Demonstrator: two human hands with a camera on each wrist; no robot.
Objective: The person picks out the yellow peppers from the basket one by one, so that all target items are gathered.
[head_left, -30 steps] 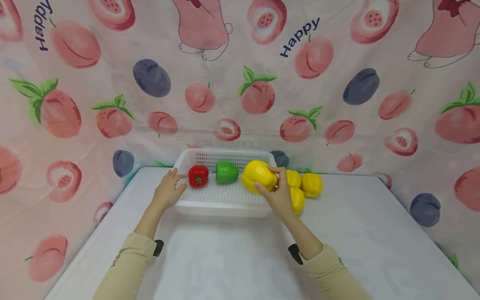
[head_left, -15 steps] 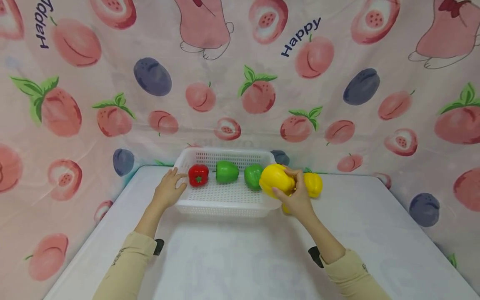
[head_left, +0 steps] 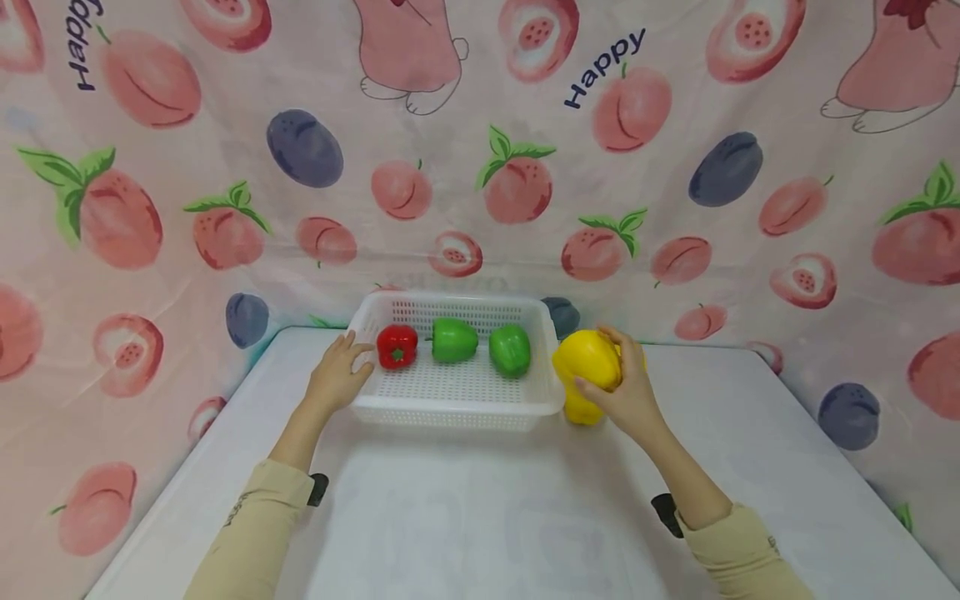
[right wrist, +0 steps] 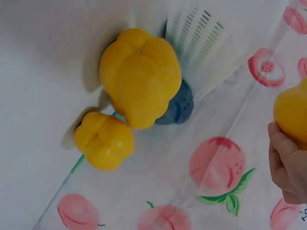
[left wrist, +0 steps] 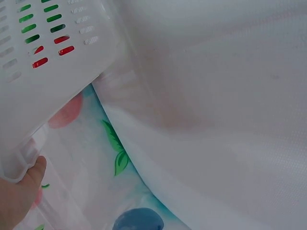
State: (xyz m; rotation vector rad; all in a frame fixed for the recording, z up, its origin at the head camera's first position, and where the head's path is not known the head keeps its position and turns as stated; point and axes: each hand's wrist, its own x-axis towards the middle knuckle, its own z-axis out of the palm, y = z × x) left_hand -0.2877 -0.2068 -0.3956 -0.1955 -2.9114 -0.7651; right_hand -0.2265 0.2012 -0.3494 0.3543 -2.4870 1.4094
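My right hand (head_left: 630, 392) grips a yellow bell pepper (head_left: 588, 360), thumb in front and fingers over the top, just right of a white perforated basket (head_left: 450, 417). Under and behind it on the table are more yellow bell peppers (head_left: 582, 410), partly hidden; the right wrist view shows them as a larger yellow shape (right wrist: 139, 76) and a smaller pepper (right wrist: 104, 140). In the basket lie a red bell pepper (head_left: 397, 347), a green bell pepper (head_left: 454, 341) and another green bell pepper (head_left: 510, 350). My left hand (head_left: 339, 372) holds the basket's left rim (left wrist: 21, 158).
The white table (head_left: 465, 508) runs forward from the basket. Close behind the basket hangs a pink fruit-print cloth (head_left: 450, 217), which also lines both sides.
My right hand has moved rightward with the yellow pepper, from over the basket to beyond its right end. The second green pepper has come into view. My left hand has stayed put.
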